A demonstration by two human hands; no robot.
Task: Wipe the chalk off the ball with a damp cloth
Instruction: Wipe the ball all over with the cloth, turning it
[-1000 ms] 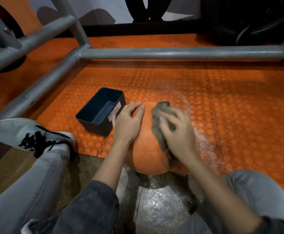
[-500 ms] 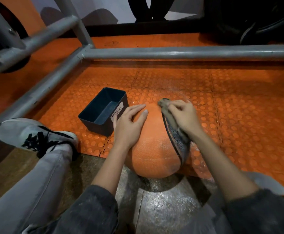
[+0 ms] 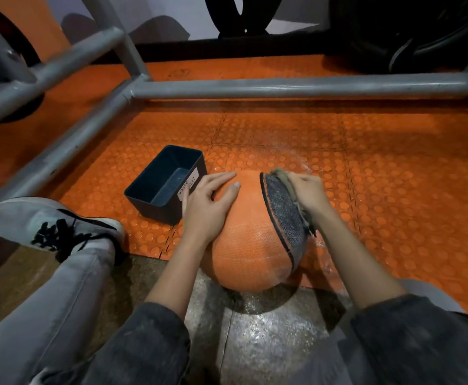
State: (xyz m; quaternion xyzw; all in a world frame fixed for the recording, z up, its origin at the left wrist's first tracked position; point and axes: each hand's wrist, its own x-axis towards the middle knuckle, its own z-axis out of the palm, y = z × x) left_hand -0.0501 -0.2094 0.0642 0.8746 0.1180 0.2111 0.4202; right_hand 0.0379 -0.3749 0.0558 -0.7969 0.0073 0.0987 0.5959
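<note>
The right hand (image 3: 308,195), fingers clamped on the cloth (image 3: 280,173), has slid from the top of the ball (image 3: 244,245) to its right flank, so wiping moves to a fresh patch while the left hand (image 3: 208,204), fingers straight, steadies it.

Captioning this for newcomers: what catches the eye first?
The orange ball sits centre, on the near edge of the studded mat: left hand flat on top, right hand holding an olive cloth against its grey right side. A dark labelled bin stands just left.

The left hand (image 3: 208,207) is resting flat on the round orange textured ball (image 3: 244,245); the right hand (image 3: 308,193) is gripping the grey woven cloth (image 3: 283,215) against its right side. A dark rectangular plastic bin (image 3: 166,187) is sitting just left of the left hand, a grey metal pipe (image 3: 283,87) lying beyond both.
</note>
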